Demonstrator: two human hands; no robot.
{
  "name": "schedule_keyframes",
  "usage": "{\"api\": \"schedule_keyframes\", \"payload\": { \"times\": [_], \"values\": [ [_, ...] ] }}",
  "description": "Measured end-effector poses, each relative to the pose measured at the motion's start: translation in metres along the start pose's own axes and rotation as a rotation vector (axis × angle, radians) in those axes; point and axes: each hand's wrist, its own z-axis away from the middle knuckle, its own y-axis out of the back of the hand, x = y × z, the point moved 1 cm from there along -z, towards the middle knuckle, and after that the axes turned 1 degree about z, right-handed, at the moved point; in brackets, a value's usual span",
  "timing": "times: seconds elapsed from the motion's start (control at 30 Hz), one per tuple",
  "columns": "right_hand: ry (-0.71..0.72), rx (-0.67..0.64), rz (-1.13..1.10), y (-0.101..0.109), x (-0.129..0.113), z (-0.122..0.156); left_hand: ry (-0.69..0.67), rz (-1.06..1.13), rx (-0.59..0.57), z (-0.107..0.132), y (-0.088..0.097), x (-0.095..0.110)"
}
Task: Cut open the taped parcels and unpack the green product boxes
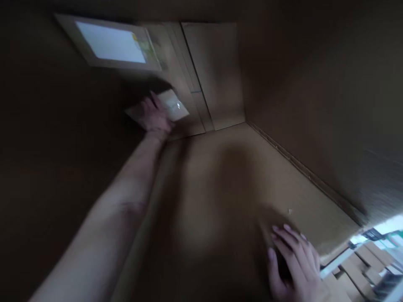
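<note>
My left hand (155, 115) reaches deep into a large cardboard box (201, 176) and grips a small flat brown package (174, 107) with a shiny clear strip on it. Part of that package is covered by my fingers, and the hand is a little blurred. Just above it, a flat brown parcel (118, 46) bears a large white label and a small yellow mark. Near the box's edge at lower right, my right hand (294, 260) is open, its fingers stretched out against the cardboard wall, holding nothing.
Dark cardboard walls enclose the space on the left and right. Flaps (217, 75) meet at a seam at the far end. Outside the rim, at lower right, lie several brown cartons (359, 268) beside a pale rail (336, 262).
</note>
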Motion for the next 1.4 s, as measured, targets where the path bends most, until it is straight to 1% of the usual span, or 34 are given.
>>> {"api": "schedule_keyframes", "payload": {
  "times": [0.07,0.13,0.2,0.27,0.3,0.37,0.43,0.53,0.63,0.73,0.83,0.9,0.93,0.97,1.0,1.03,1.1,1.13,1.2,1.3,1.4],
  "values": [
    [0.005,0.034,-0.074,-0.001,-0.006,-0.014,0.028,-0.148,-0.036,0.043,0.004,0.004],
    [-0.002,0.124,-0.153,-0.006,-0.009,-0.023,-0.004,-0.261,-0.142,0.097,0.004,0.016],
    [-0.016,0.213,-0.196,-0.015,-0.010,-0.028,-0.103,-0.378,-0.238,0.150,0.002,0.033],
    [-0.043,0.241,-0.230,-0.026,-0.009,-0.029,-0.230,-0.512,-0.297,0.196,0.004,0.053],
    [-0.055,0.245,-0.252,-0.032,-0.007,-0.029,-0.286,-0.567,-0.307,0.215,0.009,0.063],
    [-0.060,0.207,-0.310,-0.044,-0.005,-0.030,-0.341,-0.636,-0.288,0.243,0.025,0.085],
    [-0.097,0.151,-0.359,-0.054,-0.004,-0.033,-0.327,-0.653,-0.237,0.263,0.050,0.108],
    [-0.155,0.066,-0.419,-0.061,-0.006,-0.045,-0.297,-0.603,-0.082,0.290,0.094,0.151],
    [-0.192,0.061,-0.526,-0.055,-0.010,-0.056,-0.360,-0.527,0.102,0.327,0.134,0.199],
    [-0.219,0.099,-0.717,-0.043,-0.009,-0.058,-0.475,-0.448,0.266,0.378,0.168,0.243],
    [-0.204,0.180,-1.046,-0.030,0.000,-0.046,-0.578,-0.367,0.393,0.437,0.190,0.277],
    [-0.189,0.285,-1.265,-0.022,0.011,-0.030,-0.624,-0.329,0.439,0.475,0.193,0.294],
    [-0.184,0.349,-1.350,-0.019,0.018,-0.020,-0.641,-0.317,0.445,0.494,0.191,0.301],
    [-0.182,0.413,-1.413,-0.017,0.026,-0.008,-0.655,-0.308,0.436,0.512,0.184,0.307],
    [-0.181,0.469,-1.460,-0.016,0.035,0.006,-0.665,-0.301,0.408,0.530,0.174,0.313],
    [-0.189,0.515,-1.498,-0.016,0.045,0.021,-0.673,-0.295,0.363,0.547,0.159,0.318],
    [-0.247,0.578,-1.555,-0.023,0.070,0.055,-0.685,-0.288,0.244,0.579,0.118,0.326],
    [-0.298,0.601,-1.571,-0.029,0.084,0.075,-0.696,-0.292,0.183,0.595,0.093,0.328],
    [-0.428,0.651,-1.588,-0.047,0.115,0.116,-0.745,-0.315,0.086,0.624,0.036,0.330],
    [-0.617,0.738,-1.640,-0.084,0.166,0.180,-0.857,-0.367,-0.035,0.661,-0.053,0.328],
    [-0.781,0.813,-1.763,-0.123,0.224,0.241,-0.972,-0.416,-0.224,0.689,-0.139,0.327]
  ]
}}
